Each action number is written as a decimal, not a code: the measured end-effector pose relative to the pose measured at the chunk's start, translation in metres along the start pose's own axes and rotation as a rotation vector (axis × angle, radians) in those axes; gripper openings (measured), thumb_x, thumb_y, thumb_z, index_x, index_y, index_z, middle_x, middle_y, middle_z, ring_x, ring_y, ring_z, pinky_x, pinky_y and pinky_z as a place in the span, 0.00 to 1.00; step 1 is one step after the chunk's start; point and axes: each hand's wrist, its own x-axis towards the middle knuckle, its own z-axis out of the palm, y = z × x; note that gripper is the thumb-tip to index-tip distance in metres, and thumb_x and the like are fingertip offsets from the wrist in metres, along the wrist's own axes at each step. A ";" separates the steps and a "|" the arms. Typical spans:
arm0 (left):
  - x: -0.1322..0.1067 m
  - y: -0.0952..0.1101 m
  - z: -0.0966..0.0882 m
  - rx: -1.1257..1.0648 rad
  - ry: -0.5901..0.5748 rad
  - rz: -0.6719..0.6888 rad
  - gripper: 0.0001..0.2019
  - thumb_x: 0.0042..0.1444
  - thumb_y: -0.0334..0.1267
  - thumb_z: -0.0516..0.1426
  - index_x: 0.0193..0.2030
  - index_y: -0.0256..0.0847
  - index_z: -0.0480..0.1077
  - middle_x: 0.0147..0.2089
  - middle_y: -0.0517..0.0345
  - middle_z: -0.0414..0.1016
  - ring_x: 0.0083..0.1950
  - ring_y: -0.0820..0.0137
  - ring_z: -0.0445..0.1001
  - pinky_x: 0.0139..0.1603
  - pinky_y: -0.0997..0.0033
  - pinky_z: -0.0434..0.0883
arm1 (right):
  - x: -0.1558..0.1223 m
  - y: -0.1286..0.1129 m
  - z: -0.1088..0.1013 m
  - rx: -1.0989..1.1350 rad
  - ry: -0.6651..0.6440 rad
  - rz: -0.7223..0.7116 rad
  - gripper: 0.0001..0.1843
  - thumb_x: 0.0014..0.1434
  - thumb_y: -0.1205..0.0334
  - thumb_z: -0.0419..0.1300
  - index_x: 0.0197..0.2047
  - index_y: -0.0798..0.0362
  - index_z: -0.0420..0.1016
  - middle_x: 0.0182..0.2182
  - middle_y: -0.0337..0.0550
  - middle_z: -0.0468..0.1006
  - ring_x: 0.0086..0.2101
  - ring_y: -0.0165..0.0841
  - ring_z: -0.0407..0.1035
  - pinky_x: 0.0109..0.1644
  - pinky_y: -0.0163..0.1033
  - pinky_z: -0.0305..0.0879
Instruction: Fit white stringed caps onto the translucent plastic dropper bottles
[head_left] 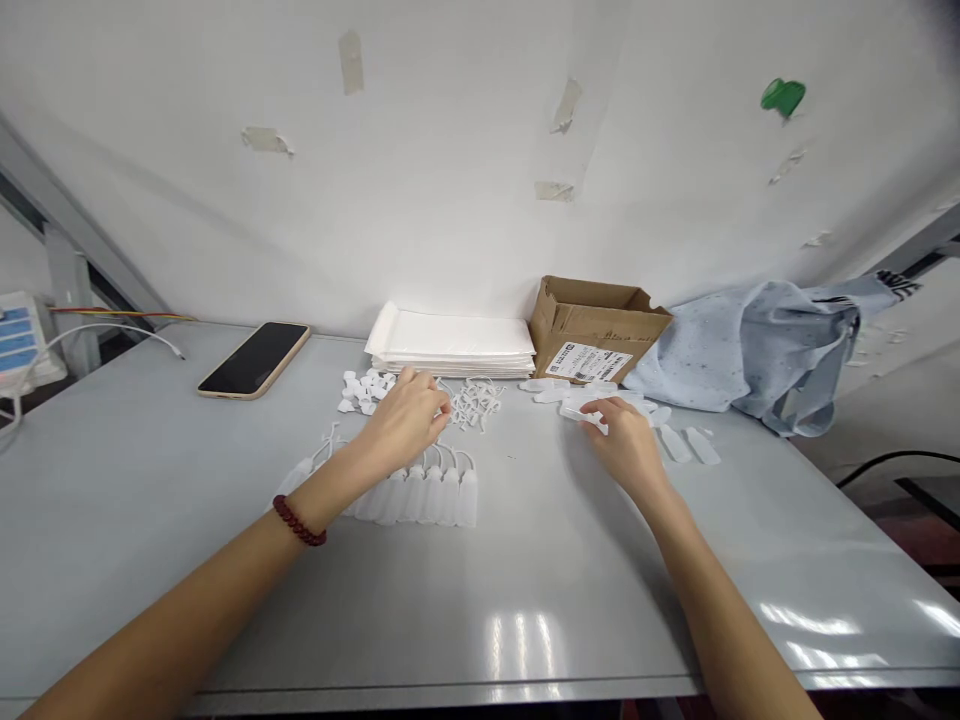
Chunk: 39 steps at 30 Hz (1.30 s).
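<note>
My right hand has its thumb and index finger closed around the end of a small, translucent, bottle-shaped plastic piece, among several similar pieces on the right. Over the pile of white loop strings is my left hand, its fingers curled and thumb near the index finger. What it holds, if anything, is hidden. Small white caps lie in a heap just left of that hand. Below it, partly behind my forearm, a row of translucent pieces with loops attached lies side by side on the grey table.
A stack of white padded envelopes and an open cardboard box stand against the wall. A phone lies at the left, near a white cable. Light blue cloth drapes at the right.
</note>
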 end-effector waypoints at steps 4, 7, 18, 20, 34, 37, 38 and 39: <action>0.001 0.003 -0.009 -0.154 0.131 -0.137 0.11 0.57 0.37 0.50 0.32 0.40 0.74 0.37 0.51 0.75 0.45 0.58 0.67 0.45 0.60 0.65 | 0.001 0.002 0.005 -0.062 -0.002 -0.040 0.12 0.54 0.70 0.54 0.40 0.55 0.75 0.40 0.49 0.76 0.37 0.40 0.70 0.36 0.43 0.64; 0.000 0.003 -0.016 -0.314 0.231 -0.281 0.10 0.55 0.41 0.53 0.31 0.41 0.74 0.34 0.55 0.76 0.37 0.63 0.70 0.40 0.64 0.65 | 0.002 0.000 0.009 -0.106 -0.014 -0.065 0.14 0.55 0.72 0.53 0.42 0.55 0.75 0.42 0.50 0.76 0.41 0.42 0.68 0.37 0.43 0.64; -0.016 0.002 -0.034 -1.080 0.124 -0.514 0.12 0.48 0.44 0.62 0.37 0.41 0.77 0.38 0.56 0.78 0.25 0.77 0.60 0.35 0.69 0.65 | 0.001 -0.009 0.018 -0.233 -0.064 -0.186 0.16 0.58 0.75 0.51 0.46 0.56 0.74 0.41 0.54 0.77 0.41 0.47 0.65 0.43 0.48 0.63; -0.020 0.001 -0.035 -1.116 0.092 -0.499 0.11 0.49 0.43 0.62 0.37 0.42 0.78 0.41 0.55 0.77 0.25 0.77 0.60 0.37 0.69 0.65 | 0.000 -0.011 0.018 -0.252 -0.072 -0.200 0.17 0.57 0.76 0.50 0.46 0.57 0.74 0.39 0.56 0.76 0.41 0.47 0.65 0.44 0.49 0.63; -0.031 0.024 -0.030 -0.842 0.239 -0.435 0.05 0.48 0.39 0.61 0.29 0.40 0.74 0.29 0.60 0.77 0.30 0.71 0.72 0.28 0.75 0.66 | -0.032 -0.072 -0.004 1.156 0.008 0.024 0.09 0.53 0.60 0.63 0.33 0.50 0.66 0.39 0.40 0.69 0.38 0.33 0.71 0.43 0.41 0.67; -0.032 0.030 -0.018 -0.712 0.324 -0.382 0.04 0.49 0.37 0.60 0.29 0.40 0.73 0.28 0.60 0.76 0.29 0.71 0.72 0.28 0.73 0.67 | -0.043 -0.088 -0.005 1.371 -0.234 0.093 0.12 0.50 0.61 0.67 0.29 0.51 0.66 0.39 0.38 0.69 0.39 0.33 0.73 0.44 0.38 0.67; -0.033 0.032 -0.015 -0.659 0.369 -0.350 0.03 0.49 0.36 0.59 0.28 0.39 0.73 0.27 0.60 0.76 0.28 0.71 0.72 0.29 0.73 0.67 | -0.046 -0.093 -0.005 1.402 -0.288 0.103 0.12 0.50 0.62 0.67 0.28 0.52 0.66 0.39 0.38 0.68 0.39 0.33 0.73 0.44 0.38 0.67; -0.034 0.035 -0.012 -0.612 0.403 -0.315 0.03 0.50 0.34 0.58 0.28 0.39 0.73 0.26 0.61 0.75 0.27 0.72 0.71 0.28 0.73 0.67 | -0.049 -0.097 -0.005 1.427 -0.337 0.111 0.12 0.49 0.62 0.68 0.27 0.52 0.66 0.38 0.37 0.68 0.38 0.32 0.73 0.44 0.37 0.67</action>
